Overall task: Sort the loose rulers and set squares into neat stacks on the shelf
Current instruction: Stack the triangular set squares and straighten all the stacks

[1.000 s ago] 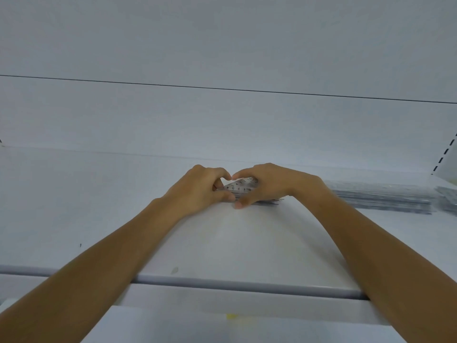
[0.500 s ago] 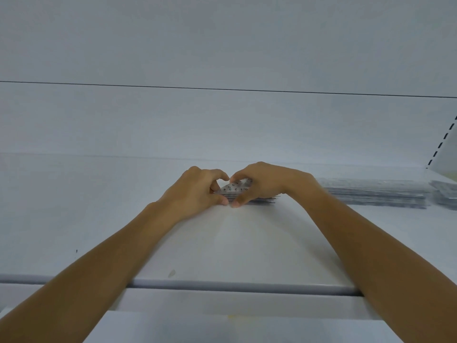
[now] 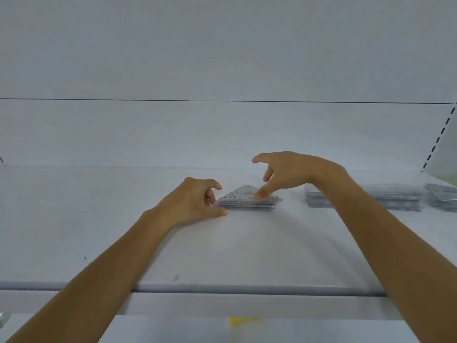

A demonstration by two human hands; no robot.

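Two bare arms are reaching across a white shelf (image 3: 247, 248) as we are squaring up a low stack of clear set squares (image 3: 247, 205), which is lying flat mid-shelf, well back from the grey front rail (image 3: 247, 289). Our left hand (image 3: 195, 203) is resting on the shelf at the stack's left corner, fingers loosely curled against the edge and thumb lying along the front, gripping nothing. Our right hand (image 3: 291, 172) is hovering above the stack with fingers spread wide, only the thumb tip touching the top piece. Well apart to the right, a longer stack of rulers (image 3: 385, 200) is lying partly behind our right forearm. A third pile (image 3: 442, 198) is sitting at the frame's edge, too blurred for us to name.

We are judging the slick plastic the main hazard. A thumb dragging as it comes away could fan the upper pieces out of line, and a nudge from the left fingers could skew the corner.

Single digits of a printed scale are running along the top set square's edges, but we are reading no brand. A yellow tag (image 3: 238, 320) below the shelf is showing nothing legible.
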